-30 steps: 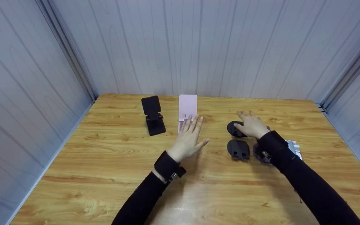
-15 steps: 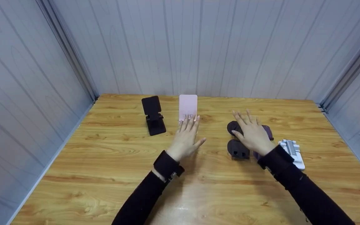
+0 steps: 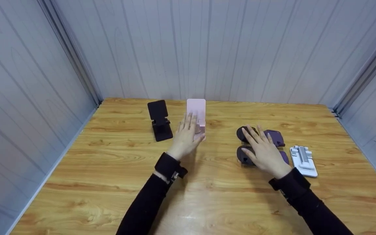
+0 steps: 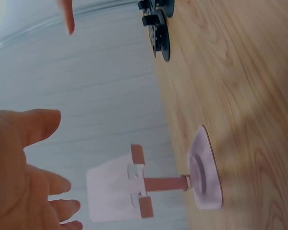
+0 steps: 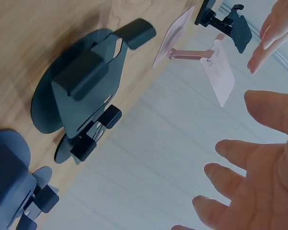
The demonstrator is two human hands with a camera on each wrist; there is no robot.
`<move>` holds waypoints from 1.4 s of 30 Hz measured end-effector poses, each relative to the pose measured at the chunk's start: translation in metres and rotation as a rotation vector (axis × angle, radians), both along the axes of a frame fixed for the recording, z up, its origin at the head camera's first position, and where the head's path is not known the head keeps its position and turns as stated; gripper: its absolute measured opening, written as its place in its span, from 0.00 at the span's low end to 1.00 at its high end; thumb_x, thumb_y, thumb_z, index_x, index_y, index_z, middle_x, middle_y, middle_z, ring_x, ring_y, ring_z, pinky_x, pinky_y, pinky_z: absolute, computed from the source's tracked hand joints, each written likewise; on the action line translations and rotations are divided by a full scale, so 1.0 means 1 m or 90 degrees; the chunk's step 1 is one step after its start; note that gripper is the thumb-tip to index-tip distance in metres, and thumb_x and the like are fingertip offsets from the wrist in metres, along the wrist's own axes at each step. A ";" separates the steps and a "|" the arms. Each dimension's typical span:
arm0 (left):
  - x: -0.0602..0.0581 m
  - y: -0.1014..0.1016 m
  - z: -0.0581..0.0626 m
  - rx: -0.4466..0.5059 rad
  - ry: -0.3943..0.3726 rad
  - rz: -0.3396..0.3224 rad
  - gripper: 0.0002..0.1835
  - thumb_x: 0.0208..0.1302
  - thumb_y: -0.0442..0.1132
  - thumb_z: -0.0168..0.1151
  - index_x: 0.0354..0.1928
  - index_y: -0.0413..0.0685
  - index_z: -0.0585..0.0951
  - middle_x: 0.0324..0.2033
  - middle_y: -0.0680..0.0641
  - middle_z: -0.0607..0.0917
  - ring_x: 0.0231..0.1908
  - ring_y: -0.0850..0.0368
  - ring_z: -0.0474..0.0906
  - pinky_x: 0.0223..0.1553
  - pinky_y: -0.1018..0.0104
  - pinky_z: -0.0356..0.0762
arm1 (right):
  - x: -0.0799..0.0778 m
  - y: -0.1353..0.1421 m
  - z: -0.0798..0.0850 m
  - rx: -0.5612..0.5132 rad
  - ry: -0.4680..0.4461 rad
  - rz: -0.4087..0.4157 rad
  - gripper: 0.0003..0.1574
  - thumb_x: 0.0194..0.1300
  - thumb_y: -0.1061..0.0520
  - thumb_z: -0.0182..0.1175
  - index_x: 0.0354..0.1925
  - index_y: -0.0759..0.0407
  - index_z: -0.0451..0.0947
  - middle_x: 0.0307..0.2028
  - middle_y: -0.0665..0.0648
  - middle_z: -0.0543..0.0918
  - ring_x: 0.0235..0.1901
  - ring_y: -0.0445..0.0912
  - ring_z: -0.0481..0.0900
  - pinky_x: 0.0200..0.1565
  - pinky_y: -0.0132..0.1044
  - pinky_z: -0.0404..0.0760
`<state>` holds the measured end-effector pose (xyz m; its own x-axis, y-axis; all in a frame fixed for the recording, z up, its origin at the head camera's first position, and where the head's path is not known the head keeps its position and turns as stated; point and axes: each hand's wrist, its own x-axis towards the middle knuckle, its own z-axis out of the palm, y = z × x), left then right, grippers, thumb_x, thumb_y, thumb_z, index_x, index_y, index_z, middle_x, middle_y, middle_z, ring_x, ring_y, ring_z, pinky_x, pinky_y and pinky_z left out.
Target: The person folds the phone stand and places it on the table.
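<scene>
A pink phone stand (image 3: 196, 105) stands unfolded at the middle back of the table; in the left wrist view its plate, post and base (image 4: 206, 177) all show. My left hand (image 3: 184, 139) hovers in front of it, fingers straight, and appears apart from it in the left wrist view. Fingers spread, my right hand (image 3: 265, 153) is over several folded phone stands and holds nothing. Two of these are black with rounded bases, a far one (image 3: 242, 134) and a near one (image 3: 244, 156). Beside them lies a purple one (image 3: 274, 137); another purple piece (image 3: 284, 157) is partly hidden.
An unfolded black phone stand (image 3: 158, 112) stands left of the pink one. At the right, a folded white phone stand (image 3: 305, 166) lies flat. Pale panel walls (image 3: 188, 49) enclose the wooden table (image 3: 109, 182) at the back and sides.
My left hand has shifted left and slightly forward, uncovering part of the pink stand's base. My right hand has come back toward me, leaving the purple and white stands more visible.
</scene>
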<state>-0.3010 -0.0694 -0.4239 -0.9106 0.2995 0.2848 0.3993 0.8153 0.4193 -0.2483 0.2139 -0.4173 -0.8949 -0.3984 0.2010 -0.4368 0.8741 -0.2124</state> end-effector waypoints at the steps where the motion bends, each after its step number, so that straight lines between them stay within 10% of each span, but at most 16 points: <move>1: -0.004 -0.001 -0.001 0.027 0.016 0.010 0.41 0.74 0.51 0.52 0.77 0.35 0.49 0.77 0.34 0.50 0.77 0.37 0.42 0.75 0.40 0.49 | 0.002 0.000 -0.001 -0.003 0.001 -0.001 0.39 0.76 0.49 0.50 0.77 0.59 0.51 0.77 0.64 0.51 0.77 0.65 0.39 0.74 0.67 0.42; 7: -0.030 -0.005 -0.004 0.230 0.069 0.035 0.40 0.73 0.42 0.52 0.76 0.32 0.46 0.77 0.34 0.49 0.77 0.39 0.42 0.78 0.47 0.42 | 0.007 0.001 -0.005 -0.021 0.011 -0.016 0.40 0.75 0.50 0.52 0.77 0.60 0.51 0.77 0.65 0.52 0.77 0.65 0.41 0.74 0.67 0.42; 20: -0.066 -0.009 -0.007 0.484 -0.280 0.077 0.40 0.76 0.45 0.43 0.77 0.38 0.35 0.78 0.37 0.39 0.78 0.45 0.36 0.79 0.55 0.35 | 0.009 0.007 -0.012 -0.022 0.013 -0.031 0.41 0.74 0.50 0.54 0.76 0.61 0.52 0.77 0.65 0.53 0.76 0.66 0.43 0.72 0.69 0.45; 26: -0.071 -0.010 -0.013 0.502 -0.263 0.085 0.31 0.76 0.39 0.44 0.76 0.36 0.52 0.73 0.33 0.60 0.72 0.41 0.59 0.74 0.52 0.59 | 0.010 0.007 -0.012 -0.025 0.009 -0.032 0.41 0.74 0.50 0.53 0.77 0.61 0.51 0.77 0.65 0.53 0.76 0.66 0.42 0.72 0.70 0.46; 32: -0.072 -0.016 -0.016 0.492 -0.206 0.111 0.17 0.74 0.32 0.47 0.61 0.32 0.71 0.50 0.36 0.79 0.47 0.47 0.80 0.49 0.64 0.80 | 0.011 0.007 -0.014 -0.035 0.005 -0.026 0.41 0.75 0.51 0.53 0.77 0.62 0.50 0.77 0.66 0.52 0.76 0.67 0.42 0.72 0.69 0.46; 36: -0.068 -0.020 -0.018 0.492 -0.184 0.146 0.09 0.72 0.34 0.55 0.47 0.35 0.79 0.32 0.48 0.79 0.30 0.60 0.75 0.31 0.73 0.76 | 0.013 0.009 -0.017 -0.028 0.003 -0.025 0.41 0.75 0.51 0.53 0.77 0.61 0.50 0.77 0.65 0.52 0.76 0.66 0.42 0.73 0.67 0.45; 42: -0.063 -0.020 -0.016 0.564 -0.198 0.124 0.06 0.69 0.33 0.59 0.40 0.36 0.80 0.29 0.52 0.77 0.31 0.61 0.73 0.32 0.72 0.78 | 0.016 0.012 -0.019 -0.036 -0.017 -0.021 0.41 0.75 0.51 0.52 0.77 0.60 0.49 0.77 0.65 0.51 0.77 0.65 0.40 0.75 0.64 0.41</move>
